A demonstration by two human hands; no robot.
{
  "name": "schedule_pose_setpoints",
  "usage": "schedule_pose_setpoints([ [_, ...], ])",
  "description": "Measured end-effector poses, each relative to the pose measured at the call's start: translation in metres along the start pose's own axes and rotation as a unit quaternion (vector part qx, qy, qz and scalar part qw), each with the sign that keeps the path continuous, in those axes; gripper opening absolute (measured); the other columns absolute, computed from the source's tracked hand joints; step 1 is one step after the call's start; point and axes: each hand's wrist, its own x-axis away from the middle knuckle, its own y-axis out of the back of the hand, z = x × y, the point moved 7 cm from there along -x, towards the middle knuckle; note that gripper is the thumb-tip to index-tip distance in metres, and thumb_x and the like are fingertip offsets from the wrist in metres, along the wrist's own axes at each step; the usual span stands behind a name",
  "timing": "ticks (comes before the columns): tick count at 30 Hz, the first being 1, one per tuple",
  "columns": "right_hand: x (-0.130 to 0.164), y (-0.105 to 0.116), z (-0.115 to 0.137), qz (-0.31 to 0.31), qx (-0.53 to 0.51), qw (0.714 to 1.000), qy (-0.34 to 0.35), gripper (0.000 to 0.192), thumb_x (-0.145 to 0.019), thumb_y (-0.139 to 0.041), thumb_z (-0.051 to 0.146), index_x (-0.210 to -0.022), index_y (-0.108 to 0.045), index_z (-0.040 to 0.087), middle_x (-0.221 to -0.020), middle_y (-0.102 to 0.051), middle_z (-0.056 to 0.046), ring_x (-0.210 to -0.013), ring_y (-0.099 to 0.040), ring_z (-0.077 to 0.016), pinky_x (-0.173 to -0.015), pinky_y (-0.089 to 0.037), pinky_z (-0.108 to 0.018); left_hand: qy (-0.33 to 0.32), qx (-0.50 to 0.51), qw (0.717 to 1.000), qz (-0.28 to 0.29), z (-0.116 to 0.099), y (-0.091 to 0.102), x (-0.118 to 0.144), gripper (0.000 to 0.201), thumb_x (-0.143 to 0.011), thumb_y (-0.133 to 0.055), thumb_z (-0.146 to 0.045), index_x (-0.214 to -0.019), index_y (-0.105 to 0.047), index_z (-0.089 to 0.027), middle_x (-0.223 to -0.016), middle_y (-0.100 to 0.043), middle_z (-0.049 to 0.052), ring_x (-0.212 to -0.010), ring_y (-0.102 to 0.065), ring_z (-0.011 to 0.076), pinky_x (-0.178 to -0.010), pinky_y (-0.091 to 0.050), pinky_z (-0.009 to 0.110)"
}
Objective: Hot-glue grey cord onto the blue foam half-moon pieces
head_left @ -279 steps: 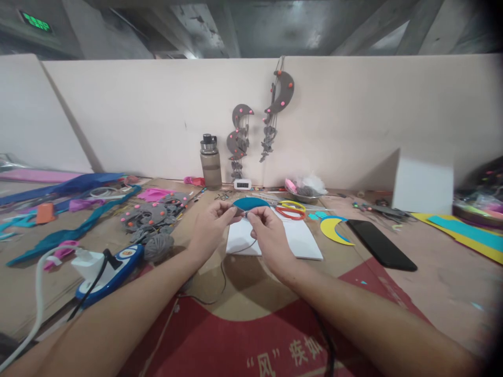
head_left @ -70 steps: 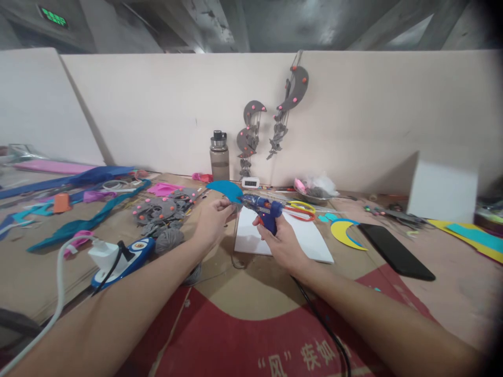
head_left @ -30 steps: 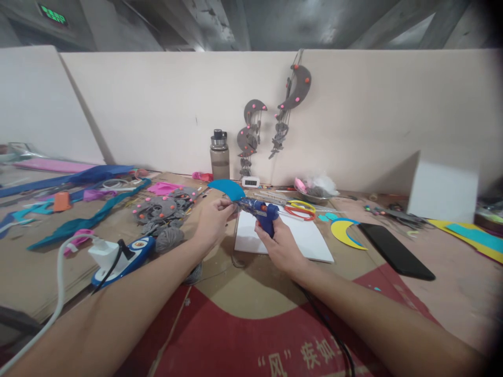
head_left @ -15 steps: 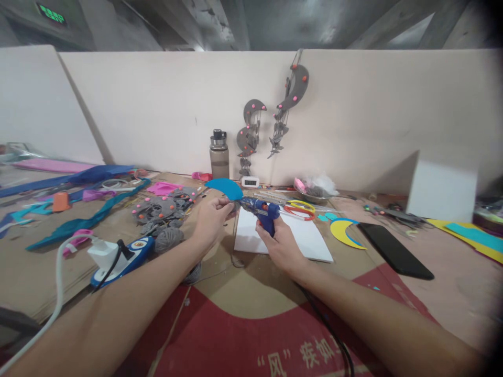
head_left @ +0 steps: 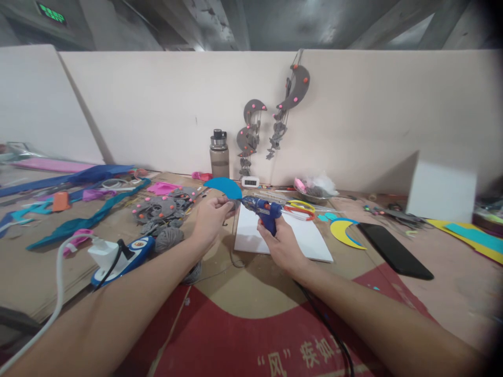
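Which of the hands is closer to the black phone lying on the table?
Right. The right hand, gripping the blue glue gun, sits left of the black phone; the left hand, holding the blue paper piece, is farther left still.

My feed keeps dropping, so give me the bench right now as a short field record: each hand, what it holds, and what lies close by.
left hand: fingers pinch the blue crescent piece, raised off the bench
right hand: grips the blue glue gun, nozzle aimed at the crescent's lower edge
glue gun cord: runs back under the right forearm
under the hands: white sheet, flat on the bench
right of sheet: yellow crescent, black phone
behind gun: red and yellow scissors
left side: grey yarn ball, grey felt pieces
back: bottle
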Motion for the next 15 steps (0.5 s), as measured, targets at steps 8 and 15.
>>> schedule_pose_setpoints([
  [8, 0.0001, 0.0007, -0.0021, -0.008, 0.010, 1.000, -0.003, 0.024, -0.083, -0.048, 0.034, -0.099, -0.052, 0.017, -0.085, -0.060, -0.005, -0.073, -0.052, -0.0167, -0.070, -0.042, -0.031, 0.002, -0.006, 1.000, -0.008, 0.0023, 0.0035, -0.0031, 0.018, -0.059, -0.070, -0.020, -0.066, -0.055, -0.014, -0.068, -0.062, 0.000, -0.070, -0.063, 0.0127, -0.077, -0.052, 0.032],
  [15, -0.0001, 0.0015, -0.0036, -0.012, -0.003, 1.000, -0.001, 0.023, -0.083, -0.048, 0.033, -0.099, -0.052, 0.017, -0.084, -0.060, -0.005, -0.073, -0.053, -0.0167, -0.069, -0.043, -0.030, 0.000, -0.016, 1.000, -0.010, 0.0008, 0.0046, -0.0030, 0.018, -0.059, -0.070, -0.021, -0.066, -0.055, -0.015, -0.068, -0.062, -0.001, -0.070, -0.063, 0.0123, -0.076, -0.053, 0.031],
])
